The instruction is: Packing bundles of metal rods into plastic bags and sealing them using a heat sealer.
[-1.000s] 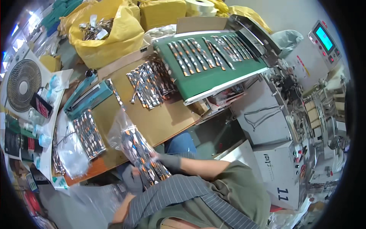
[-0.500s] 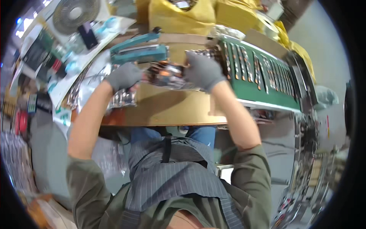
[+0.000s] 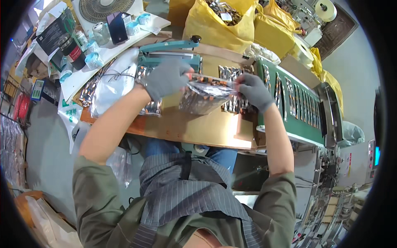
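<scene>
A clear plastic bag filled with slim dark-and-orange packets hangs over the brown worktop. Its upper edge is stretched between my gloved hands. At the left corner, my left hand pinches the edge with fingers closed. My right hand grips the opposite corner, its thumb and fingertips pressed together. Just behind the left hand stands a teal hand-lever bag sealer, partly hidden by that hand. Loose slim packets lie in rows behind and beside my right hand; more lie under my left wrist.
To the right, a green conveyor belt carries a row of slim packets. A yellow sack of packets stands behind the worktop. Clear bags are stacked at left, near a white shelf with jars, a phone and a fan.
Both hands have moved rightward and nearer to me in the picture, with the bag now spread between them by its upper edge. The view has also shifted.
</scene>
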Available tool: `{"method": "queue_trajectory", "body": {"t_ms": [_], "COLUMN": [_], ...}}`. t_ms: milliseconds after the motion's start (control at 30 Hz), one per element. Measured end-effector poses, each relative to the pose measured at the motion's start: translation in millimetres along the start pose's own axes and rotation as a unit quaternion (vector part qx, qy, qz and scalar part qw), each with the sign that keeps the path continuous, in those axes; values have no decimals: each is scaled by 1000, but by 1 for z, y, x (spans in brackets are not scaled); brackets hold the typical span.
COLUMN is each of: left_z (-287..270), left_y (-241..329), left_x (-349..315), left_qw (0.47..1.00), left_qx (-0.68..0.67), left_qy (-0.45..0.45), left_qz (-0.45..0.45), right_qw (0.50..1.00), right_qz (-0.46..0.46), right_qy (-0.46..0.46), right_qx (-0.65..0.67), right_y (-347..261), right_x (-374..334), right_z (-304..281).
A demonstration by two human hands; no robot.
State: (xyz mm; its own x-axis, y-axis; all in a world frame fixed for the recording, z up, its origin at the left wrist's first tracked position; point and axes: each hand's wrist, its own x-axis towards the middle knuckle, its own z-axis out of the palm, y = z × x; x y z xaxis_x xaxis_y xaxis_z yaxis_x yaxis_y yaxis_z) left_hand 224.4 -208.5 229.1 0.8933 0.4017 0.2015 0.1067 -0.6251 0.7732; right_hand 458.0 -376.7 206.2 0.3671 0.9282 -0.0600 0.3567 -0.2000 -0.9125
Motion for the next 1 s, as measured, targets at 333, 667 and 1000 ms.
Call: {"method": "queue_trajectory", "body": {"t_ms": [333, 667, 1000], "left_z": [-21, 46, 5], "left_y": [36, -164, -264], "left_x": [-13, 7, 49], "left_qw": [993, 914, 850], "left_qx": [-94, -337, -383], "left_qy": [67, 49, 88], "left_qz": [39, -221, -351], "right_qw": [903, 909, 876], "right_qz": [-304, -185, -172], "right_qy": [28, 271, 287], "right_qx": [-302, -257, -347], "right_y": [-41, 48, -12], "right_x": [8, 207, 270], "right_z": [62, 83, 113]}}
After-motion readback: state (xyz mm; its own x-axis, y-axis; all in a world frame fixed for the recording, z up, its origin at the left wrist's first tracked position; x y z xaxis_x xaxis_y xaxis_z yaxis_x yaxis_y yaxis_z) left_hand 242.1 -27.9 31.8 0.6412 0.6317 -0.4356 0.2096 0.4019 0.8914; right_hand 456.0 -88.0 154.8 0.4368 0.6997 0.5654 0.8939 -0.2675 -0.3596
